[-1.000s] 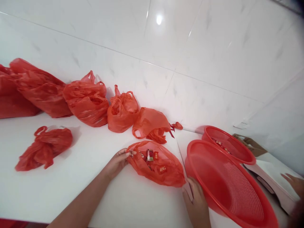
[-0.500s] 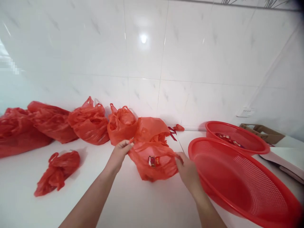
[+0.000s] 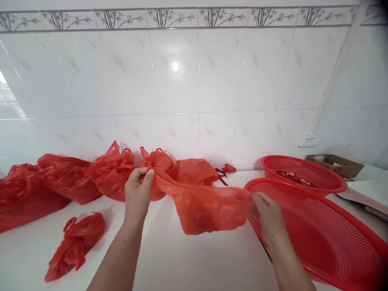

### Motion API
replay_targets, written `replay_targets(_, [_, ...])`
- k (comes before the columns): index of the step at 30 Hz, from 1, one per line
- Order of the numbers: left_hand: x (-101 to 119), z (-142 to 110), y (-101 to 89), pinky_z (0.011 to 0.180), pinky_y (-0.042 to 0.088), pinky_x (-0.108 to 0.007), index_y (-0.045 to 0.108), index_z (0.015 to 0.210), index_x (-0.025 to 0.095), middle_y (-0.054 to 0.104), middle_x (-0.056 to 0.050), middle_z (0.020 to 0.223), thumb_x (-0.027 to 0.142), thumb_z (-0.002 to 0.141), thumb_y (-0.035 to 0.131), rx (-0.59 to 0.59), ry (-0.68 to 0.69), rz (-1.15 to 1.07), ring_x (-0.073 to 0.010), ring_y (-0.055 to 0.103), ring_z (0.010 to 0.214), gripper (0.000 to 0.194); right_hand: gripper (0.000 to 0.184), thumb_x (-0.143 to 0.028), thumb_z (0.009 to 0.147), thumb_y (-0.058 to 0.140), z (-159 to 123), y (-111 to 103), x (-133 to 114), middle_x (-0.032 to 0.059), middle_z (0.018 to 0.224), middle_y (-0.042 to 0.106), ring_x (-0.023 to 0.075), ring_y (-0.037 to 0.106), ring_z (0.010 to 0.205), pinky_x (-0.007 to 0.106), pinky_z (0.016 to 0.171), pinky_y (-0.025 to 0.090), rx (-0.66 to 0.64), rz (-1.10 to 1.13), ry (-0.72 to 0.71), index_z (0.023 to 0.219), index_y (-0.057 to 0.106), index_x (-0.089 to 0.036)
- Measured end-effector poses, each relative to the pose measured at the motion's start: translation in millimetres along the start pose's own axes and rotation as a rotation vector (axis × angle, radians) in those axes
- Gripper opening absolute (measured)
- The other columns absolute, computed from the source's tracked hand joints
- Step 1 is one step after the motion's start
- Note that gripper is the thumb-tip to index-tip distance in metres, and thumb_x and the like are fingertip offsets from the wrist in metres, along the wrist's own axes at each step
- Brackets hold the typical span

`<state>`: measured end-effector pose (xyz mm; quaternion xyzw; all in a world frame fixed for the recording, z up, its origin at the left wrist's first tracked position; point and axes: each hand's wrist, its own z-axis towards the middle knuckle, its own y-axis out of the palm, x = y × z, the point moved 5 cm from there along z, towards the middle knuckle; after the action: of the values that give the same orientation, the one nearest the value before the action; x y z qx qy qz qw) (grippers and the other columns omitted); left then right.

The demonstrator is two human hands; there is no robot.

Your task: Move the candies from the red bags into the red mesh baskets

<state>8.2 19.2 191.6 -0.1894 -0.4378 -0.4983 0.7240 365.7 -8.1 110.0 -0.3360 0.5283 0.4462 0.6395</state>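
Observation:
A thin red plastic bag [image 3: 209, 206] is stretched sideways between my hands above the white table. My left hand [image 3: 138, 190] pinches one gathered end between thumb and fingers. The other end is gripped by my right hand [image 3: 268, 212], close to the rim of the near red basket [image 3: 303, 230]. Dark shapes show faintly through the bag's sagging bottom; its contents are otherwise hidden. To the left of my left arm lies a small knotted red bag [image 3: 77, 242].
Several filled red bags [image 3: 113, 171] line the tiled wall. Behind the near basket, another red basket [image 3: 306, 171] holds small wrapped packets. A cardboard box [image 3: 336, 165] sits at the far right. Dark red ribbon [image 3: 222, 174] lies by the wall.
Both hands have moved apart, pulling the bag's opening taut and closed, so the packets seen inside before are now covered. The view has tilted up.

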Motion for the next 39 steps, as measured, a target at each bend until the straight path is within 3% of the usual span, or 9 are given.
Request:
replay_targets(8, [23.8, -0.9, 12.1, 0.08, 0.045, -0.029, 0.06, 0.081, 0.018, 0.063, -0.003, 0.101, 0.035, 0.076, 0.066, -0.107, 0.004, -0.069, -0.0169, 0.057, 0.091, 0.018, 0.027, -0.04, 0.081, 0.055, 0.6, 14.2, 0.1, -0.0031, 0.059, 0.048, 0.0104, 0.042, 0.052, 0.022, 0.05, 0.035, -0.197, 0.012, 0.036, 0.065, 0.05, -0.019])
replay_targets(13, [19.5, -17.4, -0.6, 0.085, 0.045, -0.032, 0.059, 0.077, 0.02, 0.061, -0.004, 0.107, 0.036, 0.074, 0.067, -0.154, -0.002, -0.037, -0.0214, 0.055, 0.103, 0.017, 0.024, -0.04, 0.079, 0.057, -7.2, 5.5, -10.3, 0.0038, 0.088, 0.064, 0.018, 0.059, 0.078, 0.026, 0.065, 0.046, -0.056, -0.14, -0.017, 0.091, 0.06, -0.02])
replay_targets(17, [-3.6, -49.7, -11.2, 0.083, 0.046, -0.033, 0.058, 0.074, 0.02, 0.061, -0.005, 0.109, 0.04, 0.073, 0.068, -0.276, -0.14, 0.118, -0.0241, 0.055, 0.103, 0.023, 0.02, -0.039, 0.08, 0.056, -26.2, 8.5, -26.1, 0.0032, 0.089, 0.065, 0.0186, 0.06, 0.082, 0.027, 0.069, 0.047, 0.01, -0.323, -0.102, 0.088, 0.06, -0.021])
replay_targets(21, [-21.7, -73.2, -32.5, 0.092, 0.046, -0.04, 0.055, 0.11, 0.024, 0.056, -0.008, 0.123, 0.042, 0.068, 0.072, -0.235, -0.108, 0.098, -0.0278, 0.051, 0.114, 0.049, 0.019, -0.037, 0.084, 0.051, -39.9, 26.2, -19.9, 0.0, 0.074, 0.062, 0.0152, 0.056, 0.068, 0.025, 0.058, 0.042, -0.169, -0.525, -0.14, 0.074, 0.057, -0.021])
replay_targets(24, [-41.9, -79.6, -53.3, 0.101, 0.039, -0.048, 0.046, 0.123, 0.029, 0.044, -0.008, 0.137, 0.04, 0.062, 0.077, -0.138, -0.042, 0.148, -0.0308, 0.04, 0.128, 0.07, 0.017, -0.036, 0.085, 0.049, -37.7, 35.5, -5.7, 0.0012, 0.089, 0.064, 0.015, 0.056, 0.072, 0.026, 0.061, 0.042, -0.212, -0.622, -0.207, 0.086, 0.059, -0.023])
replay_targets(27, [-77.5, -87.5, -65.2, 0.103, 0.034, -0.057, 0.042, 0.126, 0.032, 0.037, -0.009, 0.143, 0.044, 0.066, 0.073, -0.131, -0.186, 0.212, -0.0334, 0.035, 0.132, 0.069, 0.024, -0.039, 0.089, 0.043, -27.5, 42.1, 3.0, 0.0032, 0.111, 0.06, 0.0142, 0.056, 0.074, 0.028, 0.065, 0.042, -0.17, -0.675, -0.27, 0.099, 0.058, -0.024])
replay_targets(30, [-110.3, -101.6, -67.3, 0.101, 0.035, -0.06, 0.038, 0.129, 0.032, 0.033, -0.01, 0.146, 0.052, 0.067, 0.069, -0.154, -0.318, 0.224, -0.0361, 0.032, 0.133, 0.072, 0.03, -0.043, 0.09, 0.039, -15.9, 47.2, 9.0, 0.0048, 0.102, 0.063, 0.0161, 0.056, 0.071, 0.029, 0.063, 0.039, -0.148, -0.8, -0.235, 0.098, 0.059, -0.022])
replay_targets(33, [-134.0, -118.3, -64.6, 0.098, 0.037, -0.06, 0.035, 0.132, 0.029, 0.033, -0.014, 0.146, 0.059, 0.061, 0.07, -0.176, -0.388, 0.26, -0.0394, 0.031, 0.133, 0.085, 0.023, -0.038, 0.085, 0.046, -12.7, 52.0, 25.4, 0.0026, 0.075, 0.064, 0.0177, 0.055, 0.065, 0.027, 0.058, 0.033, -0.294, -0.921, -0.087, 0.08, 0.06, -0.021])
replay_targets(39, [-153.8, -147.6, -45.6, 0.103, 0.033, -0.054, 0.03, 0.139, 0.021, 0.043, -0.02, 0.139, 0.06, 0.05, 0.076, -0.307, -0.461, 0.199, -0.0388, 0.035, 0.131, 0.107, 0.017, -0.013, 0.069, 0.052, -36.1, 52.7, 69.4, -0.0002, 0.078, 0.064, 0.0143, 0.055, 0.064, 0.023, 0.055, 0.031, -0.466, -0.664, 0.011, 0.081, 0.059, -0.023])
